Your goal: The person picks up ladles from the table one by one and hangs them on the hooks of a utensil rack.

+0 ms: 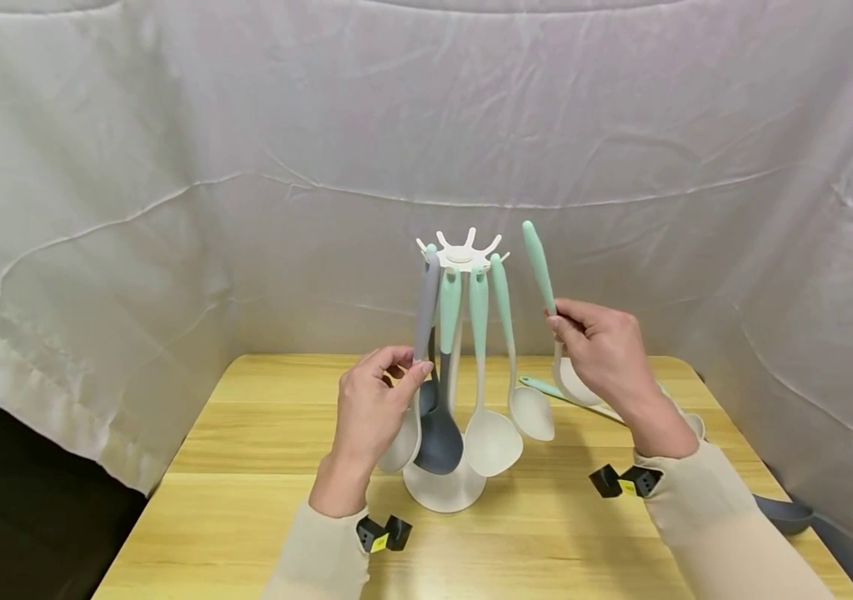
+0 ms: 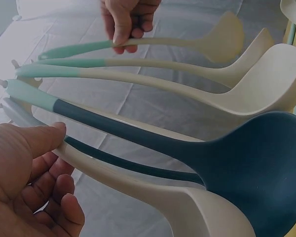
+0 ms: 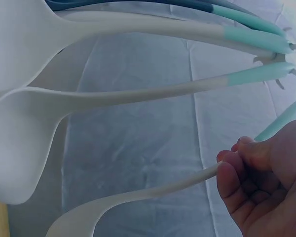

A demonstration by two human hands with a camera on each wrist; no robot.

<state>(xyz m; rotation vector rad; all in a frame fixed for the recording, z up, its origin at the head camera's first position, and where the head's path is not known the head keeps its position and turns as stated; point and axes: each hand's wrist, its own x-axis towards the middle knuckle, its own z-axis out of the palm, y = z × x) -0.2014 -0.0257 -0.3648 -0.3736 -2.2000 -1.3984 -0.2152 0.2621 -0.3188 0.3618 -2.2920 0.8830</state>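
Near the table's middle stands a white utensil rack [image 1: 462, 257], its hooks spread out at the top. My left hand [image 1: 372, 408] pinches the neck of a white ladle with a grey handle [image 1: 427, 304], whose top is at a hook. To the right of the rack, my right hand [image 1: 609, 354] grips a white ladle with a mint handle [image 1: 539, 262], held upright with its bowl low. Between the hands hang a dark blue ladle [image 2: 256, 168] with a mint handle, a white ladle [image 1: 494, 442] and a white turner-like utensil [image 1: 533, 412]. Another dark utensil [image 1: 428, 396] is partly hidden behind.
On the wooden table [image 1: 261, 533], behind my right hand, lies a mint-handled utensil [image 1: 542, 386]. A white bowl end [image 1: 694, 425] shows past the right wrist. A dark grey utensil [image 1: 785, 514] lies at the right edge. Grey cloth [image 1: 366, 125] surrounds the table's back and sides.
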